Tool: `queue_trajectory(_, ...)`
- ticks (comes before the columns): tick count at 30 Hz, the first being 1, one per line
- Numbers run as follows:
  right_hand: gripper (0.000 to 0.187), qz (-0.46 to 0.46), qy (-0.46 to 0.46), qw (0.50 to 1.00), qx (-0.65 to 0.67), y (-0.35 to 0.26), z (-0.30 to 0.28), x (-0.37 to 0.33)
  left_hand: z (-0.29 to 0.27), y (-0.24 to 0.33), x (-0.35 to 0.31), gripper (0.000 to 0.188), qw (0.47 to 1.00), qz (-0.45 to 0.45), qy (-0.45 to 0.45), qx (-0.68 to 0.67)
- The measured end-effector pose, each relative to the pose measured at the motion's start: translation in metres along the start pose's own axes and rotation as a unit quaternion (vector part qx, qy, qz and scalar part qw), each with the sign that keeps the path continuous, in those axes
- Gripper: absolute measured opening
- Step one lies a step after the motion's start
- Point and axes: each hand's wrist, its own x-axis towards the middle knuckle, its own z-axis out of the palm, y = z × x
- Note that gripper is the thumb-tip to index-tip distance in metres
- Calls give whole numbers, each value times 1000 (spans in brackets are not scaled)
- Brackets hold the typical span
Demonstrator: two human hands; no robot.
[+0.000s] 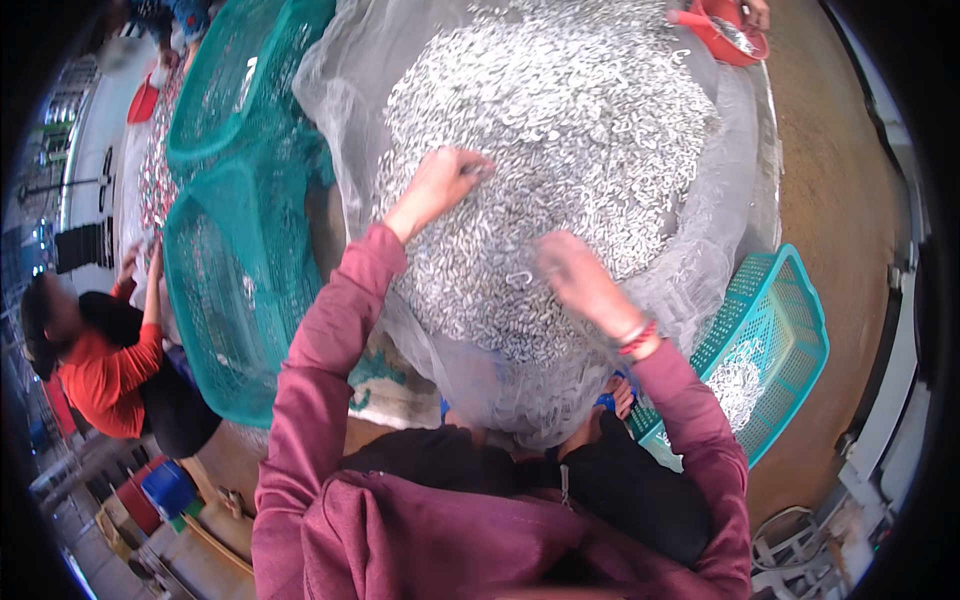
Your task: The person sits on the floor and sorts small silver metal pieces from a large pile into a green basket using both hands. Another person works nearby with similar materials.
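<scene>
A wide heap of small silvery pieces [560, 90], which look like little fish, some curled, lies on a pale mesh net [350, 90] in front of me. Over the left-middle of the heap is my left hand [438, 187], its fingers and thumb drawn together in a pinch. Whatever it may hold is too small to make out. My right hand [585, 282] hovers low over the near right part of the heap. Motion smears its fingers, so their state is hidden. A red band [638, 338] circles my right wrist.
A turquoise basket [795, 330] at my right holds more whitish pieces. Two green net-lined baskets [235, 290] stand on the left. At the far right, another person's hand [757, 14] is at a red scoop-like container [720, 35]. A person in orange [115, 370] crouches at left.
</scene>
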Motion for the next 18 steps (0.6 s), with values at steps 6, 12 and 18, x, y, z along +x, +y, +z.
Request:
queue_trajectory(6, 9, 245, -12, 868, 431, 22, -68, 1, -19, 57, 11, 21, 997, 73, -35, -22)
queue_trajectory(12, 23, 246, 38, 966, 74, 67, -89, 41, 6, 62, -4, 33, 920, 132, 37, 368)
queue_trajectory(18, 24, 161, -22, 971, -176, 109, -44, 64, 20, 58, -12, 11, 974, 94, -77, 189)
